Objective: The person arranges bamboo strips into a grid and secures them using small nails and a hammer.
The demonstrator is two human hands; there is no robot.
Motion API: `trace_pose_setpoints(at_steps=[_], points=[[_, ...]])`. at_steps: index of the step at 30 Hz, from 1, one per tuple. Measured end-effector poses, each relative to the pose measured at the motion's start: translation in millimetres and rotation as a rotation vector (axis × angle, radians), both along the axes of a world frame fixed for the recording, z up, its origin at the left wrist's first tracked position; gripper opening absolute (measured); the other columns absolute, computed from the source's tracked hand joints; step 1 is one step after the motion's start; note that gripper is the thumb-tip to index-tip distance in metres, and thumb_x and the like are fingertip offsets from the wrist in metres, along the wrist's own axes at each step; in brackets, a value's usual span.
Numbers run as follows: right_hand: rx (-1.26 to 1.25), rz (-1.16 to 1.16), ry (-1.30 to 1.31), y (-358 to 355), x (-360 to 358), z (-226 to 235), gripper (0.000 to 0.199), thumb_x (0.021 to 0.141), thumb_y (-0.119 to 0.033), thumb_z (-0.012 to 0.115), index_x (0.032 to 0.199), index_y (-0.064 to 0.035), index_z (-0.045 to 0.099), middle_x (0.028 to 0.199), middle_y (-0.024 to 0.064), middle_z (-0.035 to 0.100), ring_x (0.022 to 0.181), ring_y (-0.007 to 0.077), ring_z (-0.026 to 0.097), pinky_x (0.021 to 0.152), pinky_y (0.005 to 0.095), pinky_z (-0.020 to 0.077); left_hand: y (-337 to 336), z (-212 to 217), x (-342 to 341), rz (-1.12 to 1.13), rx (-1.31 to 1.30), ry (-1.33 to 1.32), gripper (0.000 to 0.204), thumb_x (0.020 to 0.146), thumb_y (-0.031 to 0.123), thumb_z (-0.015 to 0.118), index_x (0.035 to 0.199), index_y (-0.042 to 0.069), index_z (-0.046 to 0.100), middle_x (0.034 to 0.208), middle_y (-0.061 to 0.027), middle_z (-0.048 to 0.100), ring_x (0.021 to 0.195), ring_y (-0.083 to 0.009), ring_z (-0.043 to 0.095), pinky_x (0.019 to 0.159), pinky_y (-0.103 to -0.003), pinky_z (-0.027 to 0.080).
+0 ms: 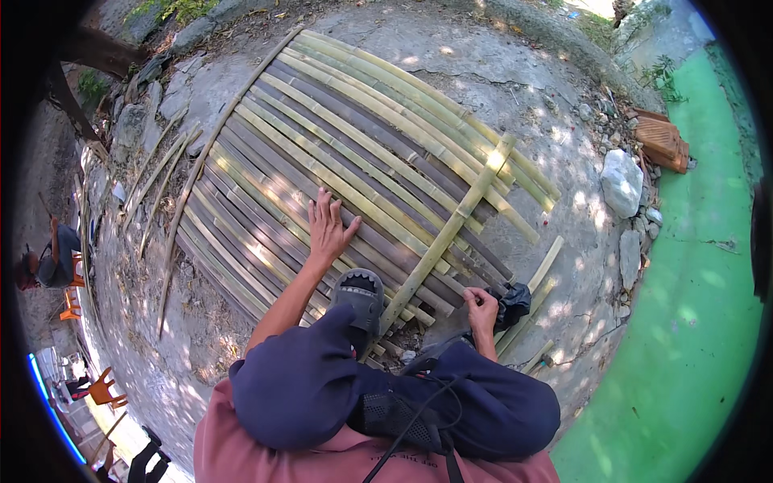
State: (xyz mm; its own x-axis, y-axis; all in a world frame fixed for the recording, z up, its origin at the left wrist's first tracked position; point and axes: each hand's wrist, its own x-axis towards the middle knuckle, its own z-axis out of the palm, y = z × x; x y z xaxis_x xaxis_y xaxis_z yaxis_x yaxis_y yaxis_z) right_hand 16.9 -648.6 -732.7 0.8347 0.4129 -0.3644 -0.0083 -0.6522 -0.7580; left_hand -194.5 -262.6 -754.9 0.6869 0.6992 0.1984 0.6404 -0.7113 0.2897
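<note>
A large mat of split bamboo slats [354, 153] lies on the concrete ground. One pale bamboo strip [451, 233] crosses the slats at an angle. My left hand [328, 225] presses flat on the slats with its fingers spread and holds nothing. My right hand [481, 310] is curled at the near ends of the slats, against a black object [514, 304]; I cannot tell whether it grips it. My foot in a dark sandal [360, 294] rests on the mat's near edge, between the two hands. My knees in dark blue trousers fill the lower middle.
Loose bamboo strips [161, 185] lie left of the mat. A white rock [622, 181] and red bricks [662, 141] sit at the right, beside a green painted surface [708, 282]. Another person [48, 258] sits far left, near orange chairs [101, 390].
</note>
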Motion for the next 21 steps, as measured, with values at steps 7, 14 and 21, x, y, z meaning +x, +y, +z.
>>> trace_pose_setpoints(at_steps=[7,14,21], points=[[-0.065,0.331,-0.271,13,-13,26,0.031,0.095,-0.021,0.079,0.123,-0.0101,0.076,0.098,0.0166,0.066,0.093,0.0381,0.066,0.082,0.0468,0.0532,0,3,-2,0.005,-0.015,-0.017,0.067,0.097,0.049,0.072,0.139,0.004,0.046,0.155,-0.024,0.039,0.158,-0.0454,0.028,0.126,-0.064,0.022],[-0.018,0.146,-0.214,12,-21,15,0.028,0.091,-0.017,0.083,0.117,-0.0073,0.079,0.097,0.0173,0.071,0.087,0.0368,0.069,0.081,0.0441,0.054,0,7,-2,0.014,-0.035,-0.015,0.069,0.096,0.048,0.073,0.14,0.004,0.044,0.156,-0.0236,0.038,0.158,-0.046,0.029,0.126,-0.064,0.023],[-0.032,0.014,-0.178,0,-9,-4,0.037,0.079,-0.024,0.096,0.111,-0.0087,0.085,0.091,0.0094,0.076,0.079,0.0184,0.07,0.071,0.0368,0.0555,-2,5,3,0.008,-0.043,-0.021,0.073,0.096,0.047,0.073,0.145,0.004,0.039,0.161,-0.0242,0.035,0.159,-0.0462,0.026,0.127,-0.064,0.021]])
